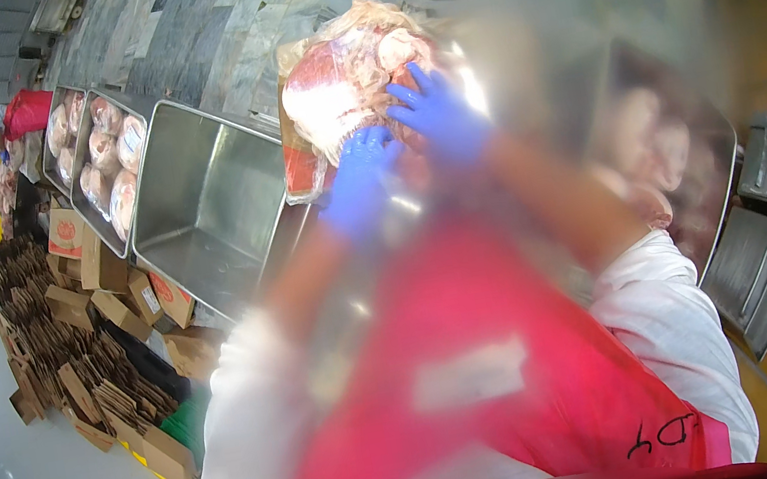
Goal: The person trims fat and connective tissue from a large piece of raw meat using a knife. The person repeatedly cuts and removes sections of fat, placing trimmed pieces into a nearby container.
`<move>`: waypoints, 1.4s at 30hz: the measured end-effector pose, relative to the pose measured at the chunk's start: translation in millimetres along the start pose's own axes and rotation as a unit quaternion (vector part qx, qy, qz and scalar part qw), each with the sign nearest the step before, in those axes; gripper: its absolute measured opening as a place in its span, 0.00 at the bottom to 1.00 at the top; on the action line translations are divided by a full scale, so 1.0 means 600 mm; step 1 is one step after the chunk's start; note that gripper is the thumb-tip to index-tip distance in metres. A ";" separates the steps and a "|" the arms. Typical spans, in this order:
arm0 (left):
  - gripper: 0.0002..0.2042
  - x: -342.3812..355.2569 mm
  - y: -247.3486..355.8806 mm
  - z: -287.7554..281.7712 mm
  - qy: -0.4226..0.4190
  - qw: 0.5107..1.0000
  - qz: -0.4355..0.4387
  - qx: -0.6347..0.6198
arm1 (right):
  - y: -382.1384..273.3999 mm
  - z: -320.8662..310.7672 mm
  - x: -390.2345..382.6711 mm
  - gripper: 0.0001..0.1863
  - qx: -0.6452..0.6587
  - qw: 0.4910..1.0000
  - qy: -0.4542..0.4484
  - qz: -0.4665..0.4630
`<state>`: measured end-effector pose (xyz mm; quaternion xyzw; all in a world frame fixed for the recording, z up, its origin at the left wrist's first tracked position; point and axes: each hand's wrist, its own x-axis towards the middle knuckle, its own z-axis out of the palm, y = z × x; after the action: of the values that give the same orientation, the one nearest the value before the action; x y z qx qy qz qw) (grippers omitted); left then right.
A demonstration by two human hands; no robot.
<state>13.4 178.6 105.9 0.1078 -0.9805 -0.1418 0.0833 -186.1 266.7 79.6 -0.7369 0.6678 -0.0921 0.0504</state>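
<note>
A large piece of raw meat (328,91), red with pale fat, lies in front of me at the far middle. Clear film seems to cover part of it, though glare makes this hard to tell. My left hand (363,180), in a blue glove, is on the near edge of the meat with its fingers bent and close together. Beside it, my blue-gloved right hand (442,113) rests on the meat's right side, fingers stretched and apart. Under the meat's left side shows a red-and-tan box edge (304,174). Blur hides the surface near my wrists.
Left stands a deep metal bin (205,203), beside another bin (88,203) of wrapped meat. Flattened cardboard (64,333) and boxes (103,261) lie beyond. A blurred meat bin (668,151) and metal tubs (760,247) stand right. Far left, a person (18,116) bends over.
</note>
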 end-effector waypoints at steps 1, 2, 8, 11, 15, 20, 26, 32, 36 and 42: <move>0.09 0.003 -0.004 0.009 0.041 0.996 0.059 -0.058 | -0.001 -0.005 -0.001 0.39 0.003 1.000 -0.014 0.000; 0.08 0.001 -0.001 0.020 0.036 0.993 0.033 -0.111 | -0.002 -0.008 -0.001 0.38 0.006 1.000 -0.027 0.002; 0.07 0.013 0.006 0.066 -0.011 0.895 -0.160 -0.415 | 0.006 -0.026 0.002 0.40 0.029 0.999 -0.027 -0.018; 0.08 0.035 0.013 0.061 0.017 0.915 -0.170 -0.366 | 0.018 -0.040 0.001 0.37 0.009 0.999 -0.010 -0.035; 0.09 0.039 0.014 0.056 0.067 0.869 -0.201 -0.447 | 0.024 -0.038 0.005 0.31 0.021 0.998 0.020 -0.050; 0.08 0.037 -0.017 0.049 0.104 0.649 -0.280 -0.700 | 0.017 -0.034 0.017 0.28 -0.010 0.997 0.024 -0.066; 0.05 0.032 -0.054 0.073 0.168 0.454 -0.278 -0.830 | 0.017 -0.043 0.017 0.34 -0.021 0.998 -0.016 -0.059; 0.03 0.006 -0.118 0.081 0.084 0.226 -0.171 -0.955 | 0.015 -0.044 0.026 0.46 -0.005 0.997 -0.053 -0.052; 0.08 -0.010 -0.128 -0.019 0.164 0.578 -0.256 -0.757 | 0.014 -0.036 0.024 0.48 0.002 0.997 -0.064 -0.036; 0.14 -0.031 -0.149 -0.160 0.193 0.840 -0.329 -0.385 | -0.008 -0.064 0.005 0.48 0.013 0.997 -0.064 0.033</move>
<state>66.6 74.3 167.7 0.4089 -0.7176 -0.5034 0.2539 -189.2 266.0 118.4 -0.7180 0.6861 -0.0511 0.1056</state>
